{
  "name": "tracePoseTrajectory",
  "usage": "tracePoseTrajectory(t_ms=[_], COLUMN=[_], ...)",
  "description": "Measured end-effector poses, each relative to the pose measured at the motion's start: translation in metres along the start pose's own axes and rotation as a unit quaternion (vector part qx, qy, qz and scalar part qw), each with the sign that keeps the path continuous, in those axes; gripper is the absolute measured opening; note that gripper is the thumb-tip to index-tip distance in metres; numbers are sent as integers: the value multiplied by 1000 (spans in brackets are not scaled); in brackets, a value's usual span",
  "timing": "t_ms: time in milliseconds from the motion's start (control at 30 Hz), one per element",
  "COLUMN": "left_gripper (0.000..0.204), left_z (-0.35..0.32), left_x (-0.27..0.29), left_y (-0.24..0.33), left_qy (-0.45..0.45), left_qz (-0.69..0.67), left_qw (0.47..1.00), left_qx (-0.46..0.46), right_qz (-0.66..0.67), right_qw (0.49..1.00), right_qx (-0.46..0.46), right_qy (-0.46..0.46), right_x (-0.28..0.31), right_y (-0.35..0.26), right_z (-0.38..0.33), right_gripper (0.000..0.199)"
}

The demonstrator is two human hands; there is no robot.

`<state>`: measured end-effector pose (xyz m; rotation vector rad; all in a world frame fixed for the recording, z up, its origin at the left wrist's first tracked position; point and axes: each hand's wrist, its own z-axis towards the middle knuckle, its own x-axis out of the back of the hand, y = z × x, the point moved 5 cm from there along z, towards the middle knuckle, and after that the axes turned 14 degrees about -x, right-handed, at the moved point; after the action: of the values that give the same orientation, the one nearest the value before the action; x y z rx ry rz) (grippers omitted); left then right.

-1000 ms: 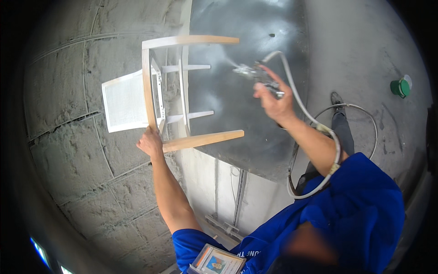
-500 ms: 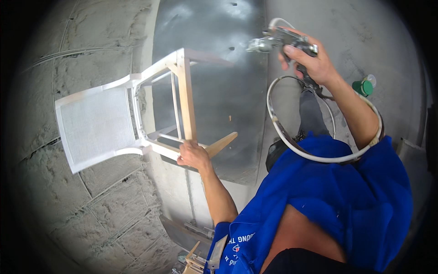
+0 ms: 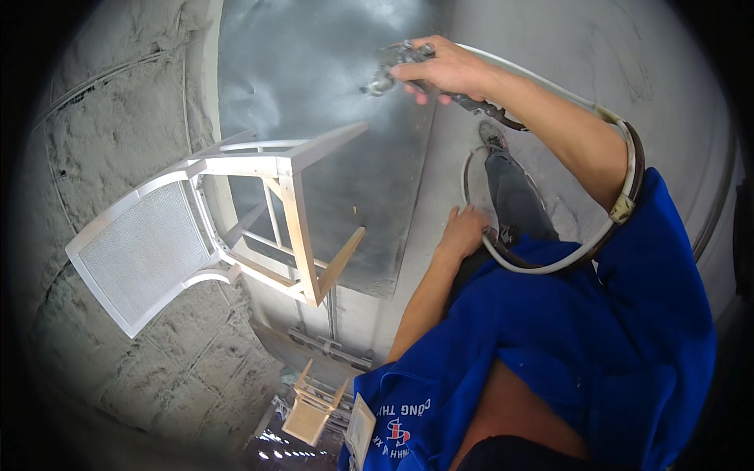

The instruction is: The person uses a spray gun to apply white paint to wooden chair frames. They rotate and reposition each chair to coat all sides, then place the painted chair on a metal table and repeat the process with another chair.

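Note:
My right hand (image 3: 452,67) is wrapped round the handle of a metal spray gun (image 3: 399,64), held out past the chair with its nozzle end toward the left. Lower down, my left hand (image 3: 467,229) is closed over the looped white and dark hose (image 3: 528,265), beside my leg; its fingers are partly blurred. A chair frame (image 3: 243,166) stands to the left, apart from both hands. Its backrest (image 3: 149,243) has a mesh panel and a white coat, while a seat rail (image 3: 297,228) and one leg show pale bare wood. What supports the chair is hidden.
A grey sheet panel (image 3: 338,47) lies beyond the chair. Dusty, seamed grey wall panels (image 3: 118,133) run along the left. Another wooden chair (image 3: 310,416) stands at the bottom, near a metal rail (image 3: 330,349). The hose loops round my right arm.
My left hand has let go of the chair and moved right to the hose. The spray gun has moved left and tilted downward. The chair now appears turned, with more of its legs showing.

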<state>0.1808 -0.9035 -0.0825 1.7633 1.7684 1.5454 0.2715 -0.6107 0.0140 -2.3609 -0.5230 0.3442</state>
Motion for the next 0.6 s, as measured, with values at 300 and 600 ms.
tracePoseTrajectory(t_ms=[300,600], left_gripper=[34,34], left_z=[-60,-60], left_x=[16,28], left_y=[3,65], left_qy=[236,244], left_qz=[-179,-166], left_qw=[952,949], left_qx=[81,111], right_qz=[103,430], right_qw=[984,841], right_qx=[-139,-192], right_qy=[36,-267], right_x=[90,-71], right_y=[152,233], right_z=[73,78], right_gripper=[31,40])
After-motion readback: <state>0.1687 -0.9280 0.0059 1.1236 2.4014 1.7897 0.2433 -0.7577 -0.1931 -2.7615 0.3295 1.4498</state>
